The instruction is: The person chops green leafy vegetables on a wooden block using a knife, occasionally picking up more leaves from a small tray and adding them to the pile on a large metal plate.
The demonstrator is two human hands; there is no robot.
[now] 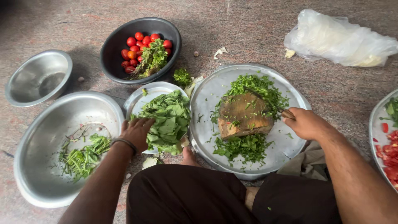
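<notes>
Head view looks down at your left hand point(137, 132), which lies palm down with its fingers curled over the left edge of a heap of green leaves point(168, 120); it presses on the leaves and does not pinch any single one. The heap sits on a small steel plate point(139, 99) just in front of your knees, a little left of centre. Your right hand point(304, 123) is closed around the brown handle of a knife point(287, 114), of which only the end of the handle shows; you cannot see the blade. That hand rests over the right side of a wide round steel tray point(211, 99), touching the small plate's right rim. On the tray stands a wooden chopping block point(243, 114), with chopped greens point(259, 89) piled behind it and more scattered in front of it. To the left of your left arm is a large steel bowl point(45, 137) holding stems point(85, 155) and trimmings. Beyond it, further left, stands a smaller steel bowl point(25, 89). Behind the small plate is a dark bowl point(114, 45) with red cherry tomatoes point(137, 45) and a bunch of herbs point(152, 58) inside. A crumpled clear plastic bag point(338, 39) lies on the floor at the far right, well apart from the tray. At the right edge another steel tray point(375, 120) carries chopped red tomato pieces point(389, 155).
</notes>
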